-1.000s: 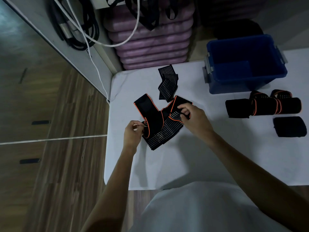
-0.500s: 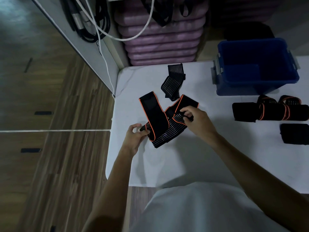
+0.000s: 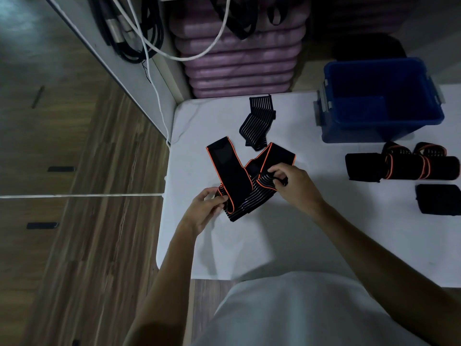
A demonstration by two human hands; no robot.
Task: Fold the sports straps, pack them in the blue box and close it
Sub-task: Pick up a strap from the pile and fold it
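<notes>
The left hand point(image 3: 203, 211) has its thumb and fingers curled in a pinch on the near left end of the orange-edged black strap point(image 3: 233, 181), at the fold where the orange trim turns. The right hand point(image 3: 295, 183) pinches the same strap's striped elastic part with curled fingertips, just below the strap's right flap. The strap lies in a loose V on the white table point(image 3: 274, 240), one flap pointing up-left, the other up-right, with the striped band beneath. Just beyond it lies a striped strap piece point(image 3: 259, 121), apart from the hands. The blue box point(image 3: 381, 106) stands open at the far right, lid off. Near its front rest rolled orange-trimmed straps point(image 3: 404, 166) and a black folded strap point(image 3: 439, 199). Purple mats point(image 3: 239, 61) are stacked past the table's far edge.
</notes>
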